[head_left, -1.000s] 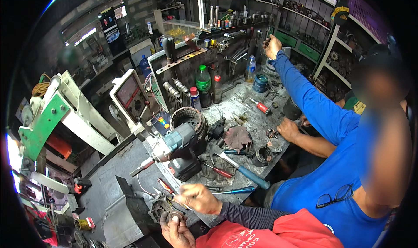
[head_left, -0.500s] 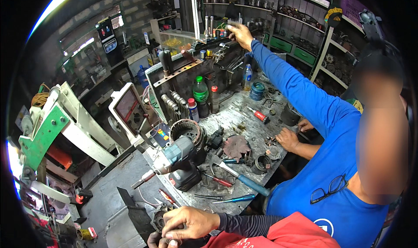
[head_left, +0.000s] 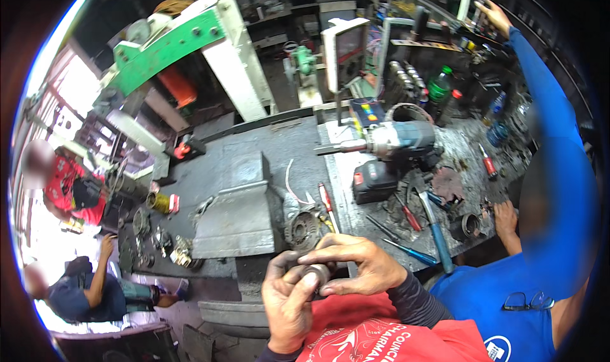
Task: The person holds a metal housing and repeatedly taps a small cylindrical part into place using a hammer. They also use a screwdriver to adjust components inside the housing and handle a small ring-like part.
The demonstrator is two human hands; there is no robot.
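Close in front of my red shirt, my left hand (head_left: 287,301) grips a small round metal part (head_left: 319,274), its thumb laid against the ring-like face. My right hand (head_left: 363,262) closes on the same part from the other side, fingers curled over the top and thumb underneath. Fingers cover much of the part, so its exact kind cannot be made out. Just beyond my hands lies a round slotted metal housing (head_left: 303,230), with a red-handled screwdriver (head_left: 325,200) alongside. A bent sheet-metal cover (head_left: 235,222) rests to the left of the housing.
A cordless impact wrench (head_left: 400,143) stands on the bench amid a hammer (head_left: 435,225), a blue screwdriver (head_left: 410,252) and bottles. At right, a co-worker in a blue shirt (head_left: 470,295) reaches toward the back. Two people are at far left, near a green press frame (head_left: 168,51).
My view has swung left, so the bench appears farther right. Both my hands now show more fully, raised around the round metal part. The co-worker's arm still reaches toward the back.
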